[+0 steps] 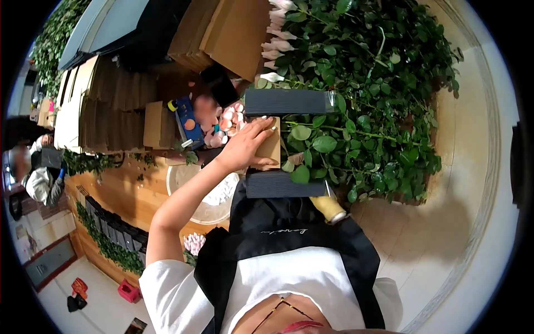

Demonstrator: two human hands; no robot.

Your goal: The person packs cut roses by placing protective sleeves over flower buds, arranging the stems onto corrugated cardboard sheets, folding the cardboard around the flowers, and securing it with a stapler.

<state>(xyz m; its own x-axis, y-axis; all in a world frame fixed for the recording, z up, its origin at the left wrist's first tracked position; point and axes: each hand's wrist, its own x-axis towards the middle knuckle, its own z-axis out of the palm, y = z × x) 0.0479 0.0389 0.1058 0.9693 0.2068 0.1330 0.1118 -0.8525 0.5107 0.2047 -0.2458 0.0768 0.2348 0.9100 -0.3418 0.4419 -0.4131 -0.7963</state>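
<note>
My left hand (251, 146) lies palm down with its fingers stretched out over a small brown cardboard piece (272, 153). That piece sits between two dark ribbed blocks (286, 102), the nearer block (286, 184) being close to my apron. Leafy green stems (334, 136) run rightward from beside the cardboard, between the blocks. Just beyond my left wrist is a heap of small pale pink and white pieces (231, 119). My right hand is out of sight; only the right sleeve (387, 300) shows.
A big pile of leafy stems (378, 72) fills the right, with white-netted flower heads (278, 44) along its left end. Cardboard stacks (111, 106), a blue box (192, 125) and a black phone-like object (219, 86) lie left. A round tub (173, 186) stands below my forearm.
</note>
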